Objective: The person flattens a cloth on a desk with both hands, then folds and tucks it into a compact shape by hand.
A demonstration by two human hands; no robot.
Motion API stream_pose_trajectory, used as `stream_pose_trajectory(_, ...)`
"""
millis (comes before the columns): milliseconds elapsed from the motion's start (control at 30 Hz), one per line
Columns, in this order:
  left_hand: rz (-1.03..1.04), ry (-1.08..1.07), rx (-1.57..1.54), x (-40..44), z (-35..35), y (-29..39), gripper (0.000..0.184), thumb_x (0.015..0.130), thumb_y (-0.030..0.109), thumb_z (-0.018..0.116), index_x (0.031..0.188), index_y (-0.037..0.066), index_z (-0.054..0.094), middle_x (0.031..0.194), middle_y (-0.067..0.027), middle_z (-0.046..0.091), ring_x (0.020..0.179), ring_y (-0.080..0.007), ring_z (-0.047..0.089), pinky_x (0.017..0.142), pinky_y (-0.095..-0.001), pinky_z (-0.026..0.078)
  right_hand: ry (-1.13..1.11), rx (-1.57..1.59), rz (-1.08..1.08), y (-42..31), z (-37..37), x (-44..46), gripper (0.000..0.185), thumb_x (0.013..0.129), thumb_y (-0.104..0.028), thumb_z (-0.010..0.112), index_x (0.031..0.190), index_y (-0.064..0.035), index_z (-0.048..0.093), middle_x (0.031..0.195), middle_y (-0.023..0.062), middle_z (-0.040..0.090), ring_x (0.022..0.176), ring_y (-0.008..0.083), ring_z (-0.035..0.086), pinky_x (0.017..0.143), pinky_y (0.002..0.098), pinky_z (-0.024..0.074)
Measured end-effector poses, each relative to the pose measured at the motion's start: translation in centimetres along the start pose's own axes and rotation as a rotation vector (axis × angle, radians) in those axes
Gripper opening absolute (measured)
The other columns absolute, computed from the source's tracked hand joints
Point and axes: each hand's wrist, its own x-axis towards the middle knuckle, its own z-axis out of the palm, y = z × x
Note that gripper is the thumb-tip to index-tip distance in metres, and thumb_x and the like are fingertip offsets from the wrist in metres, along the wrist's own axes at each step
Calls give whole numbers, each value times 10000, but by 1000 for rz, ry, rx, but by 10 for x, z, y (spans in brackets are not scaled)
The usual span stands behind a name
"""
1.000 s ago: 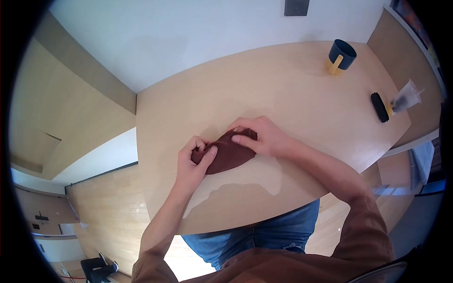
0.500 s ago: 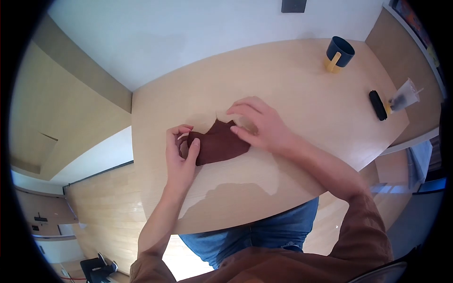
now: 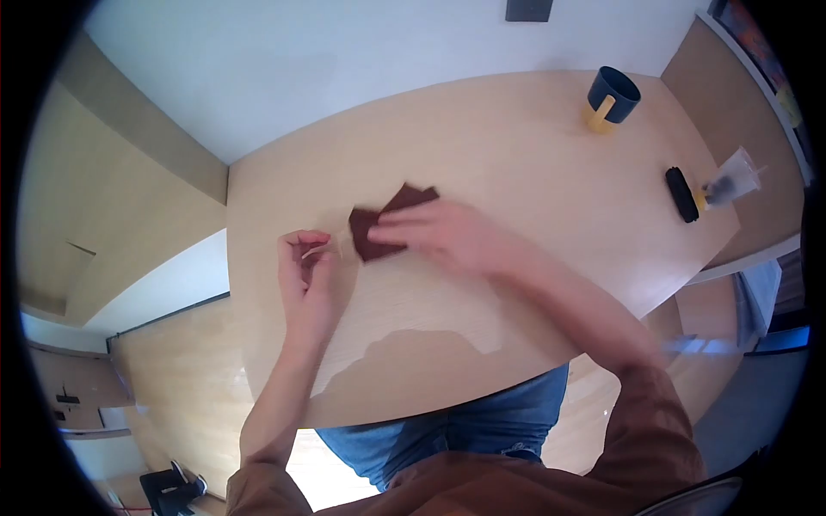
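A dark maroon cloth point(image 3: 374, 232), folded and with pointed corners at its top, lies on the light wooden table point(image 3: 508, 155). Over its right part rests my right hand point(image 3: 447, 236), blurred, its fingers stretched out flat across the fabric and covering some of it. Just left of the cloth, apart from it, my left hand point(image 3: 307, 267) hovers with curled fingers spaced from the thumb and nothing between them.
A dark blue mug with a yellow base and handle point(image 3: 613, 95) stands at the back right. Nearer the right edge are a black case point(image 3: 681, 195) and a clear plastic cup point(image 3: 733, 179), tilted in view. Behind the table rises a white wall point(image 3: 344, 60).
Both hands held the cloth bunched a second ago. My left hand has let go and moved left; the cloth now lies farther back, and my right hand has flattened over it.
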Motion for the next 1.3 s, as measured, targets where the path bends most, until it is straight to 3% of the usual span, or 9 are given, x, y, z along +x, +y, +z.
stream_pose_trajectory(233, -31, -1, -10, 2, -2, 7, 196, 963, -18, 564, 1138, 50, 510, 1124, -59, 595, 1042, -142, 566, 960, -296, 455, 350, 29, 578, 36, -58, -16, 347, 887, -86, 742, 1214, -48, 634, 1163, 182, 718, 1102, 356, 678, 975, 413, 529)
stream_pose_trajectory(267, -41, -10, -5, 2, -2, 6, 190, 963, -19, 565, 1130, 51, 509, 1106, -57, 601, 1037, -142, 571, 954, -294, 456, 410, 23, 512, 42, -56, -18, 274, 888, -94, 741, 1134, -53, 630, 1076, 194, 712, 1017, 385, 677, 876, 445, 542)
stream_pose_trajectory(367, -34, -50, -46, 2, -3, 1, 177, 964, -25, 564, 1112, 53, 506, 1070, -48, 608, 1014, -142, 575, 934, -289, 458, 468, -145, 360, 48, -42, -19, 215, 926, -80, 707, 1125, -32, 641, 1021, 174, 734, 920, 324, 711, 833, 386, 552)
stream_pose_trajectory(567, -73, -41, -28, -1, 0, 10, 228, 958, -18, 595, 1142, 59, 484, 1069, -53, 615, 990, -143, 586, 928, -293, 465, 319, 225, 509, -11, -30, -1, 139, 958, -85, 676, 1081, -26, 646, 844, 157, 721, 735, 269, 679, 712, 348, 525)
stream_pose_trajectory(733, 13, -290, 30, -14, 11, 16, 365, 938, 85, 698, 1217, 57, 464, 1114, -86, 629, 1051, -181, 603, 944, -334, 478, 279, 434, 449, -36, -11, 3, 108, 973, -78, 677, 1066, -30, 648, 809, 92, 716, 744, 128, 636, 702, 311, 504)
stream_pose_trajectory(833, 149, -362, 58, -17, 10, 13, 466, 912, 111, 762, 1261, 29, 466, 1133, -125, 645, 1057, -203, 627, 948, -339, 499, 165, 645, 356, -39, 1, 2, 153, 953, -93, 694, 1078, -16, 651, 876, 146, 731, 794, 220, 704, 747, 364, 550)
stream_pose_trajectory(967, 132, -368, 100, -18, 12, 18, 476, 899, 79, 774, 1271, 31, 481, 1135, -130, 657, 1071, -206, 641, 956, -331, 503, 38, 825, 289, -44, 7, -1, 149, 951, -85, 691, 1079, -17, 654, 940, 142, 725, 835, 209, 696, 794, 348, 551)
stream_pose_trajectory(1200, 103, -298, 41, -15, 16, 10, 479, 872, -32, 715, 1263, 53, 451, 1143, -129, 671, 1055, -195, 661, 916, -313, 528, 319, 472, 333, -51, -2, 5, 117, 969, -61, 633, 1083, -37, 635, 882, 179, 711, 784, 361, 687, 721, 398, 542)
stream_pose_trajectory(1300, -88, -326, -182, -18, 16, 17, 520, 852, -65, 680, 1271, 65, 401, 1144, -136, 671, 1058, -197, 659, 914, -313, 532, 331, 414, 325, -50, -2, 5, 110, 991, -63, 648, 1095, -26, 640, 876, 126, 717, 777, 215, 688, 738, 331, 535)
